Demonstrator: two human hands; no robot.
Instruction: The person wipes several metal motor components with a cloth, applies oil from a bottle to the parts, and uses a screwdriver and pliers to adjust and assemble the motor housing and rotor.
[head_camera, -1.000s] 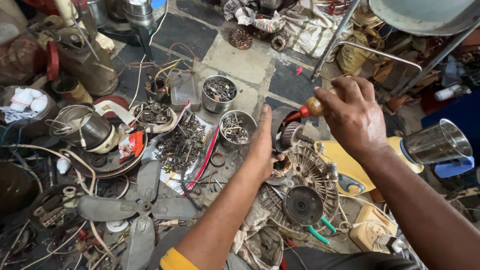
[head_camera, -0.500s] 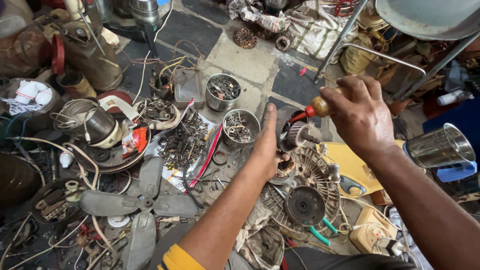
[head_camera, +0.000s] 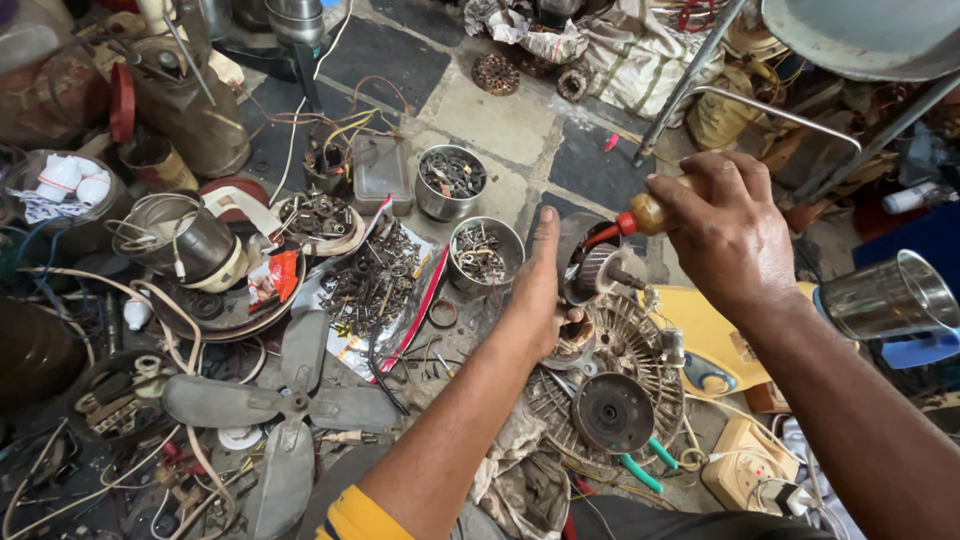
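Motor part (head_camera: 592, 268): small rotor with its end cap, copper commutator showing, shaft end sticking out to the right. Left hand (head_camera: 545, 300) grasps it from the left side, palm against the cap, thumb up along it. It is held just above the fan motor housing (head_camera: 612, 375), not seated in it.

Right hand (head_camera: 728, 235) is clenched on a screwdriver (head_camera: 640, 217), amber handle with a red collar. The tip points down-left into the rotor; the blade itself is mostly hidden, so I can't tell whether it touches a screw or the windings.

Progress, as a judgement: the motor is already opened up, the rotor is out of the round ribbed housing, and the black hub (head_camera: 611, 412) lies separate at the front of the housing. Work on the rotor is mid-way, tool engaged or about to be. Nothing is reassembled yet; housing, hub and fan blades (head_camera: 285, 408) all lie apart.

Around the grip: just left of the left hand, a steel cup (head_camera: 484, 254) of screws; a second cup (head_camera: 451, 180) further up-left. Below-left, a pile of small hardware (head_camera: 375, 285) on a plastic bag. Well left, the blades on the floor. Right of the right wrist, a steel tumbler (head_camera: 885, 296) lying tilted. Below the housing, green-handled pliers (head_camera: 640, 470), partly covered.
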